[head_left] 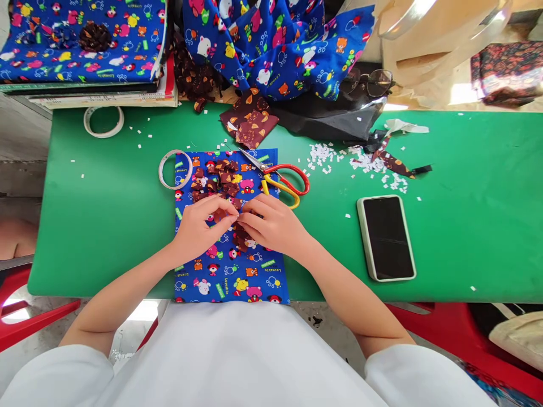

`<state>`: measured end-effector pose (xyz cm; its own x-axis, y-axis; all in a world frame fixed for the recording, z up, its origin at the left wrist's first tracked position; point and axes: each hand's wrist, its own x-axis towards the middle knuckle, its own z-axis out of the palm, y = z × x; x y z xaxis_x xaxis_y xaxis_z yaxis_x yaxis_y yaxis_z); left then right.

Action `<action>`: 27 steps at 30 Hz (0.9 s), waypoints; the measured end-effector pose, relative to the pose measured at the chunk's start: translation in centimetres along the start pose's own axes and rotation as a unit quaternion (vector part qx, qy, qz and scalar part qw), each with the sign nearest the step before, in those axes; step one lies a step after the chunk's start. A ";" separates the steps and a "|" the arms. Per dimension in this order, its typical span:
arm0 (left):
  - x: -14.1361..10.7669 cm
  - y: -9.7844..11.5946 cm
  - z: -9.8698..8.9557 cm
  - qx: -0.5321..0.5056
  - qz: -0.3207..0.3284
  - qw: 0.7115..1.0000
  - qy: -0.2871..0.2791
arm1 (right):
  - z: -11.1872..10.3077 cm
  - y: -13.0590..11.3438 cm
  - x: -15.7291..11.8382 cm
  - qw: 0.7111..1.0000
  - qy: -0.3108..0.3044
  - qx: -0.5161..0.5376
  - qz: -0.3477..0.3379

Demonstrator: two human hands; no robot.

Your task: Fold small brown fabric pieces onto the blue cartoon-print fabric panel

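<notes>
Over a blue patterned cloth [233,282], my left hand [206,223] and my right hand [269,223] meet at the fingertips. Each hand is closed in a pinch, and what lies between the fingertips is too small to make out. Brown patterned fabric pieces [218,178] lie on the cloth just beyond my hands, and another brown piece [242,238] shows below my right fingers. Scissors [292,175] with red and yellow handles rest at the cloth's upper right edge, blades partly apart. A tape roll [175,169] overlaps the cloth's upper left edge.
A phone [388,237] lies on the green table [106,215] to the right. White paper bits [367,159] are scattered behind it. Another tape roll [104,121] sits at the back left. Bunched blue fabric [271,51], glasses [377,83] and a brown square [249,118] are along the back.
</notes>
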<state>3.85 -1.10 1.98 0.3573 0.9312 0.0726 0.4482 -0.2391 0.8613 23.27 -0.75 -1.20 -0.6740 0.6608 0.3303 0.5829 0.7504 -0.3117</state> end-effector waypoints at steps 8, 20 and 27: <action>0.0 -0.1 0.0 -0.005 0.004 1.000 0.005 | 0.0 -0.1 -0.1 1.000 0.014 0.002 -0.007; 0.0 0.1 -0.1 0.013 0.006 1.000 0.006 | -0.1 0.0 -0.2 0.998 0.053 0.032 -0.005; 0.0 0.3 -0.2 0.014 -0.002 1.000 -0.001 | 0.1 0.1 -0.3 0.997 0.010 0.079 0.002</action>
<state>3.81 -1.10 2.31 0.3563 0.9319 0.0681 0.4721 -0.2424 0.8476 23.46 -0.88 -1.42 -0.6620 0.6645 0.3466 0.5056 0.7373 -0.4481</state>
